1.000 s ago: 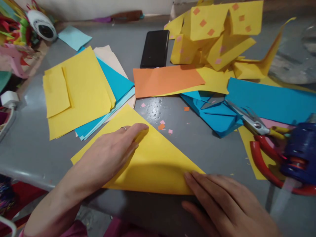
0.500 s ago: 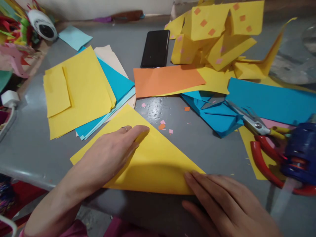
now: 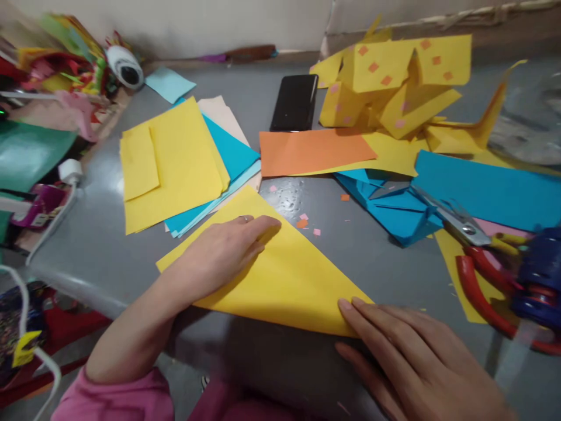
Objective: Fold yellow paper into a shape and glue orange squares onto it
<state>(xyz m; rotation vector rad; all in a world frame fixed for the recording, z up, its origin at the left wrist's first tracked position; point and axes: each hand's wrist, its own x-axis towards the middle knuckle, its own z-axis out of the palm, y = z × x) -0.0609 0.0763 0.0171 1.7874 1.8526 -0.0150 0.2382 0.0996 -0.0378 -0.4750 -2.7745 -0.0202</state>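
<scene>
A yellow sheet folded to a triangle [image 3: 289,275] lies at the front of the grey table. My left hand [image 3: 223,251], with a ring on one finger, rests on its left part; the thumb is stretched out and the other fingers curve down, partly hidden. My right hand [image 3: 412,351] lies with outstretched fingers on the triangle's right corner, fingertips on the paper and thumb below its edge. Behind my left hand is a stack of yellow sheets [image 3: 179,158] over blue sheets [image 3: 228,146].
Red-handled scissors [image 3: 468,228], a dark blue tool [image 3: 541,275] and a folded blue paper piece [image 3: 394,210] lie at right. Behind are an orange strip [image 3: 315,152], a black phone [image 3: 294,102] and a spotted yellow paper figure [image 3: 394,70]. Small paper scraps [image 3: 302,223] lie mid-table.
The view has shifted left, so most things appear farther right. Both hands remain on the yellow triangle, with hardly any change in their placement on it.
</scene>
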